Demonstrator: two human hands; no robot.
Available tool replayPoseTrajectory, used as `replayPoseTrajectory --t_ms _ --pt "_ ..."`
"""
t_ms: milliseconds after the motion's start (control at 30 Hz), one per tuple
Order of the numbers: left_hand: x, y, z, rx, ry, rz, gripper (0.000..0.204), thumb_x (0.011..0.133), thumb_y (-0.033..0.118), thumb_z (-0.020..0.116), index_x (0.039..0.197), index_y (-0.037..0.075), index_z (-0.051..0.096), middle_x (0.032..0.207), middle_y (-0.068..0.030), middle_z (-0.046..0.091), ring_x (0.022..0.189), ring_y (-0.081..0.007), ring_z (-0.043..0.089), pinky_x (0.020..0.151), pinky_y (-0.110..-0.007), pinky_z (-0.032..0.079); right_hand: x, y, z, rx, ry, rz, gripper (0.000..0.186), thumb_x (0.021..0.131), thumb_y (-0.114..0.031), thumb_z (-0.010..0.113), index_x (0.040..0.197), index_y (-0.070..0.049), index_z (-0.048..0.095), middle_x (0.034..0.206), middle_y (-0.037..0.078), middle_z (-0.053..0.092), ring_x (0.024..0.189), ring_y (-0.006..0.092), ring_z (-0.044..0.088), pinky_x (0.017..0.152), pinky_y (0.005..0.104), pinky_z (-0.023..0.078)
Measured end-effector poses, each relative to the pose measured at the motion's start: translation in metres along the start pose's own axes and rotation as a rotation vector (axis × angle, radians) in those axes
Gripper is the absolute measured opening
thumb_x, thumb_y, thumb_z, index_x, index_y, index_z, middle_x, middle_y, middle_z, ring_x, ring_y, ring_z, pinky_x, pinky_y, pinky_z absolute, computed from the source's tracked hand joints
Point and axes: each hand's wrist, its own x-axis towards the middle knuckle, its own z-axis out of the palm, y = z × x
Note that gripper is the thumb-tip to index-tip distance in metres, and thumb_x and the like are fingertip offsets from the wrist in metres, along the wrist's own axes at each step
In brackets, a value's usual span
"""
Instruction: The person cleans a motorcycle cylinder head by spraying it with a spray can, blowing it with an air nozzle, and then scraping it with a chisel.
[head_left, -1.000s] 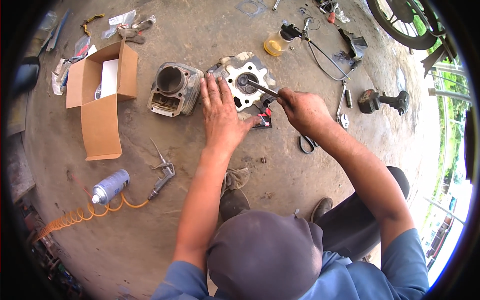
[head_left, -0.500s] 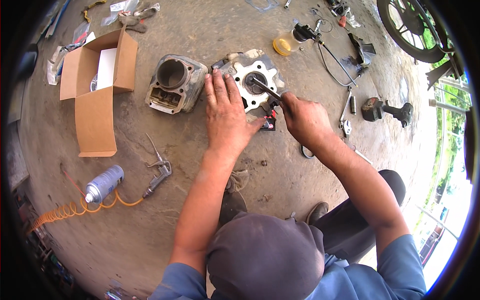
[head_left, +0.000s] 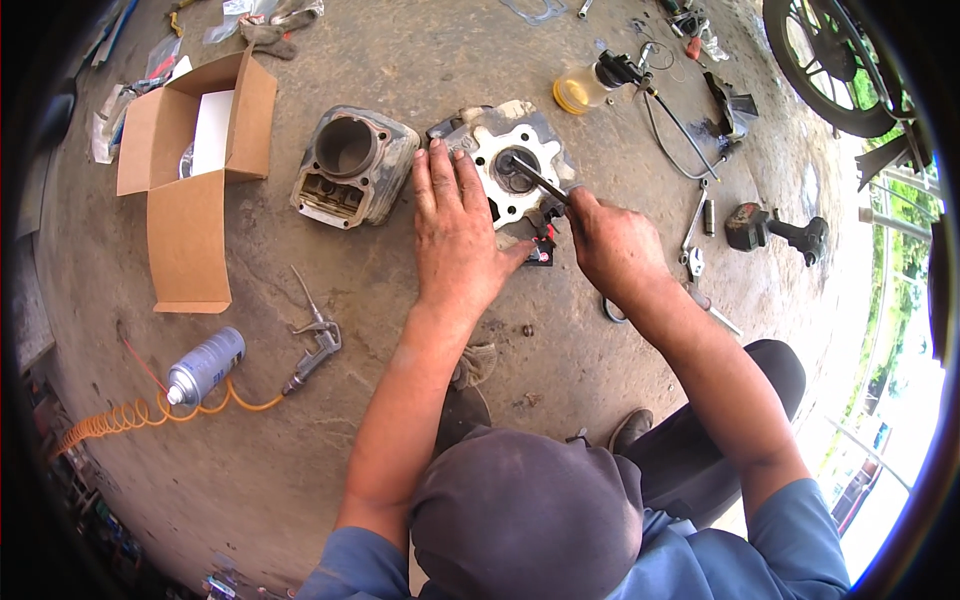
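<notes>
A metal engine cylinder head (head_left: 541,150) lies on the ground with its round combustion chamber facing up. My left hand (head_left: 455,240) rests along its left side, fingers stretched out and the thumb spread toward the lower edge. In my closed right hand (head_left: 615,245) is a slim dark rod-like tool (head_left: 541,179), its exact kind unclear. The tool slants down to the left, with its tip inside the chamber. Left of my left fingers stands the engine cylinder block (head_left: 384,180), its round bore open upward.
An open cardboard box (head_left: 190,240) is at the left. Below it lie a spray can (head_left: 207,365), an air blow gun (head_left: 318,345) and a coiled orange hose (head_left: 110,428). At the right are a cordless impact driver (head_left: 775,230), a wrench (head_left: 693,220) and a yellowish reservoir (head_left: 580,90).
The tool's tip has shifted slightly within the chamber, and my right hand has moved a little with it. My left hand stays on the cylinder head. The whole view has shifted slightly.
</notes>
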Motion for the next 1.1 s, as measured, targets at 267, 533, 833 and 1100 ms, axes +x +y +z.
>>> replayPoseTrajectory --t_ms 267,533,833,1100 --pt "-0.001 -0.002 0.003 0.009 0.015 0.012 0.128 0.068 0.039 0.105 0.162 -0.014 0.037 0.174 -0.0355 0.026 0.165 -0.0513 0.023 0.132 -0.058 0.031 0.011 0.000 -0.013 0.000 -0.163 0.003 0.021 0.105 -0.012 0.059 0.124 -0.004 0.055 0.092 0.024 0.076 0.090 0.0477 0.076 0.078 0.0609 0.060" --pt "-0.001 0.000 0.002 0.008 0.008 -0.004 0.128 0.068 0.040 0.104 0.163 -0.013 0.036 0.174 -0.0349 0.026 0.166 -0.0508 0.021 0.133 -0.058 0.031 0.007 0.006 -0.002 0.105 -0.081 -0.062 0.019 0.110 -0.021 0.058 0.121 -0.006 0.054 0.090 0.024 0.076 0.088 0.0504 0.074 0.077 0.0625 0.058" --pt "0.000 0.004 -0.002 -0.027 0.002 -0.021 0.122 0.068 0.032 0.105 0.161 -0.014 0.040 0.173 -0.0362 0.026 0.165 -0.0508 0.021 0.135 -0.055 0.028 0.004 -0.003 0.004 0.288 -0.047 0.025 0.023 0.111 -0.027 0.060 0.114 -0.004 0.057 0.089 0.028 0.074 0.089 0.0529 0.072 0.080 0.0632 0.056" --pt "0.000 0.000 -0.002 0.028 -0.012 -0.021 0.129 0.067 0.040 0.105 0.164 -0.010 0.036 0.174 -0.0325 0.028 0.165 -0.0493 0.024 0.131 -0.057 0.035 -0.002 -0.014 0.001 0.435 -0.106 0.143 0.027 0.111 -0.027 0.061 0.113 -0.001 0.060 0.092 0.031 0.073 0.095 0.0539 0.071 0.083 0.0624 0.055"
